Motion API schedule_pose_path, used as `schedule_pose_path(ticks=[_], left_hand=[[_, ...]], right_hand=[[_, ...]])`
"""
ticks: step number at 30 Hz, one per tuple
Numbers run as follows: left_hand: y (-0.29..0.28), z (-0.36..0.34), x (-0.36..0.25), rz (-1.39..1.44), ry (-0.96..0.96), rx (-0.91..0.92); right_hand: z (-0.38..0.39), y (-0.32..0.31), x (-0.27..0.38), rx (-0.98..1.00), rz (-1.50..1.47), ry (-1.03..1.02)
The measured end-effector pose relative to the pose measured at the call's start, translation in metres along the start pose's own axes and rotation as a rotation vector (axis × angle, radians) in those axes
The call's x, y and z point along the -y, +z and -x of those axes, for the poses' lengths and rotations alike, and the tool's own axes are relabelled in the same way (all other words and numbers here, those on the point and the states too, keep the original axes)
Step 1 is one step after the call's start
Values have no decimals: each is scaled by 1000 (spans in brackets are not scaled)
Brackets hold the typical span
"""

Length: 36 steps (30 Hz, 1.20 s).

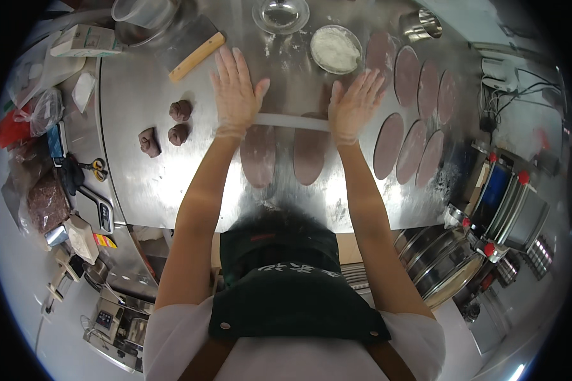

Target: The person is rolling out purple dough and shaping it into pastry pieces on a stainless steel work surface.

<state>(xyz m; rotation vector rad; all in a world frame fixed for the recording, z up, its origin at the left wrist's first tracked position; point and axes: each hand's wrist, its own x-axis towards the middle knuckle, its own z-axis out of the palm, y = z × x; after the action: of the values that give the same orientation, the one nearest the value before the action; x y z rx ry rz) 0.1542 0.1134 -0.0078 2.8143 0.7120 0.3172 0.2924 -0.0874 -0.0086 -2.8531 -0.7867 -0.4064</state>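
While both arms are reaching forward over the brushed stainless-steel table [171,174] in the head view, the work in hand is looking like the rolling-out of dough. A slim, pale, smooth cylindrical rolling pin [293,122] is lying crosswise between the left hand [235,89] and the right hand [356,105], both of which seem to be wearing clear, thin gloves. Beneath the pin, a long mauve-brown oval dough sheet on the left [258,162] and a matching mauve-brown oval dough sheet on the right [309,159] are lying side by side, stretching toward the body. The next move is probably calling for level pressure from both palms, so that the two sheets are thinning alike.

As for the fingers, neither hand is clenching: they are extending long and loose, pointing away from the body, with both thumbs angling inward. The pin's ends are disappearing under the lower palms, so the exact contact is staying hidden. The fingertips are reaching beyond the pin, while the two sheets are lying between the forearms, nearer the body than the fingers.

Farther right, a group of thin mauve oval dough pieces [411,152] is resting in two rows; on the left, three small, lumpy brown dough portions [180,110] are sitting unflattened. Beyond the right hand, a round metal bowl of white powder [335,49] is standing.
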Motion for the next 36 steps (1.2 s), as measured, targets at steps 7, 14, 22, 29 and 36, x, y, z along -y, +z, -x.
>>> schedule_pose_path(ticks=[7, 14, 22, 29, 36], left_hand=[[-6, 62, -7, 6, -2, 111], [5, 9, -2, -123, 13, 107], [17, -41, 6, -79, -26, -133], [-9, 29, 11, 319, 231, 19], [-23, 75, 9, 156, 272, 12]], right_hand=[[76, 4, -7, 141, -64, 61], [19, 8, 4, 64, -50, 100], [-34, 17, 4, -118, -73, 136], [45, 5, -45, -17, -577, -260], [81, -29, -42, 134, -398, -398]])
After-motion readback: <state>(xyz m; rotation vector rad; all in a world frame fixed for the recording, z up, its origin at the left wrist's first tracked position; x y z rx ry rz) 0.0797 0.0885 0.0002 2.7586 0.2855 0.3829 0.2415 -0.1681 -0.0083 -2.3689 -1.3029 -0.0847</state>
